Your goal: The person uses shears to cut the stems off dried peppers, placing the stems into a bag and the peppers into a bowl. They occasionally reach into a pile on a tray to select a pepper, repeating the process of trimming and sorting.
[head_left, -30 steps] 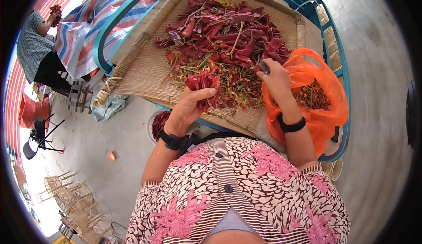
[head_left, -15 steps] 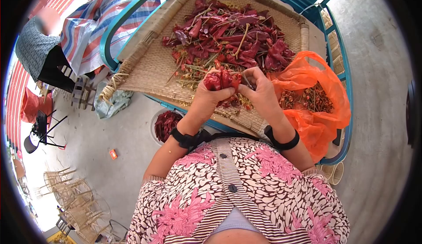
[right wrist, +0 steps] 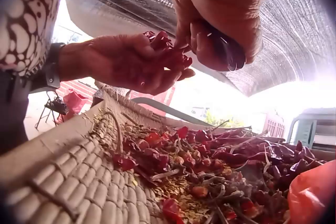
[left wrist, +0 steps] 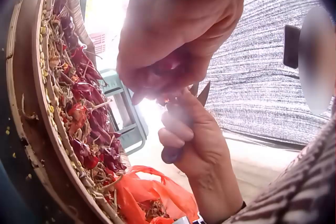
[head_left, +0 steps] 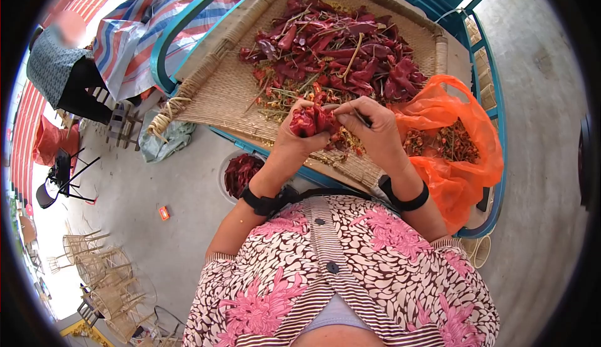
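Observation:
My left hand (head_left: 289, 150) grips a bunch of dried red chili peppers (head_left: 305, 120) above the near edge of the woven tray (head_left: 206, 93). My right hand (head_left: 380, 135) meets the bunch from the right, thumb and forefinger right at its end. In the left wrist view a pointed metal blade (left wrist: 204, 94) juts from the right hand, with a dark blue handle end (left wrist: 171, 154) below the fingers. The right wrist view shows that dark handle (right wrist: 229, 51) in the curled right hand; the fingers hide most of the tool.
A heap of dried chilies (head_left: 350, 50) covers the tray, with stems and seeds nearer me. An orange plastic bag (head_left: 482, 153) of stem scraps sits at right. A basin (head_left: 226, 190) of chilies stands on the floor. Another person (head_left: 56, 71) bends over at far left.
The right hand has come left from beside the orange bag to the bunch in the left hand. Both hands now meet there. The person at left has bent over.

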{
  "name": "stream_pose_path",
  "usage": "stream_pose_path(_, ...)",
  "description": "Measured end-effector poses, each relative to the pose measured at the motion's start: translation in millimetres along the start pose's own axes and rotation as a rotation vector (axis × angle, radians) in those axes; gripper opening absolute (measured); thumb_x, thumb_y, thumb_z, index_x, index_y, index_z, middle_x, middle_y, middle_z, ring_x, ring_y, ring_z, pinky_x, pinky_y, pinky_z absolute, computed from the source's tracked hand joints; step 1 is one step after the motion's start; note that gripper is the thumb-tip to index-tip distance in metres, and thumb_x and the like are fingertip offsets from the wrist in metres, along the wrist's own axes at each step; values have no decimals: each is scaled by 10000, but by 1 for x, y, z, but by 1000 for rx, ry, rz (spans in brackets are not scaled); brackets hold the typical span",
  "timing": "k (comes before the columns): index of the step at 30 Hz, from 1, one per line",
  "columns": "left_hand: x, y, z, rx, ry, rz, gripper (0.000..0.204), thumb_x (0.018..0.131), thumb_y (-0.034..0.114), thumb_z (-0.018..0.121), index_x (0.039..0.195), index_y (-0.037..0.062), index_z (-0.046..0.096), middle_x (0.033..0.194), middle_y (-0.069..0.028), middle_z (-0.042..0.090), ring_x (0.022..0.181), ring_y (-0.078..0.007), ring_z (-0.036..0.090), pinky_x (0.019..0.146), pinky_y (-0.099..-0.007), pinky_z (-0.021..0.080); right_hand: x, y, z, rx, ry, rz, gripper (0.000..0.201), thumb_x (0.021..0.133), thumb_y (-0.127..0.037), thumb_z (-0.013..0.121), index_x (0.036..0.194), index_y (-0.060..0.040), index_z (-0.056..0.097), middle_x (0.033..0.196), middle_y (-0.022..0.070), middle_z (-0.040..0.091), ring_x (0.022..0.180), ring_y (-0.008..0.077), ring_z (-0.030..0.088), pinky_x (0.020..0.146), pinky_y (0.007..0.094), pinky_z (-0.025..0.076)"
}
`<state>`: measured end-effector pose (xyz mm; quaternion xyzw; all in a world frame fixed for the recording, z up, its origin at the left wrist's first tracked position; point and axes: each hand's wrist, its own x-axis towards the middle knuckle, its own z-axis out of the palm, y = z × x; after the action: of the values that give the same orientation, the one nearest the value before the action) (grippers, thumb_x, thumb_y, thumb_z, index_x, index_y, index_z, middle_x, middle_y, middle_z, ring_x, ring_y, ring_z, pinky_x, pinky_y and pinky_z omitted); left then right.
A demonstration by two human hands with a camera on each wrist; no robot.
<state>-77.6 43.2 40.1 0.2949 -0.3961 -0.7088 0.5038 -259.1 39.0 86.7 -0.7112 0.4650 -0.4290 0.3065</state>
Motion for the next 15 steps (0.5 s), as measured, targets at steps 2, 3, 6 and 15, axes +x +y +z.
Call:
stream_pose_path(2,-1,-3,-3,-73,-13,-63,466,794,-93,661,1165,94,450,1052,-42,632,939,-127,636,799,-271,534,2,-6,-3,-41,22,28,111,829,-54,720,916,-10,667,800,43,627,713,99,560,659,252,458)
stream_pose_path(3,-1,-4,-2,-152,-20,-96,476,796,-93,661,1174,94,442,1051,-48,631,936,-137,640,793,-278,539,2,-4,-2,-5,56,69,111,827,-59,725,902,-8,661,785,40,613,699,102,546,646,254,448)
stream_pose_path(6,1,-5,2,-263,-49,-126,515,803,-89,662,1217,92,415,1039,-63,629,917,-160,650,770,-293,551,2,-1,0,79,105,161,120,826,-75,733,864,-4,644,755,29,583,673,104,513,617,254,423)
stream_pose_path(15,9,0,-5,-172,-124,-174,323,811,-23,702,1104,42,586,944,-1,635,819,-102,612,704,-262,501,2,-4,-5,150,-62,152,125,850,-61,710,950,-13,655,773,23,575,694,77,524,604,245,425)
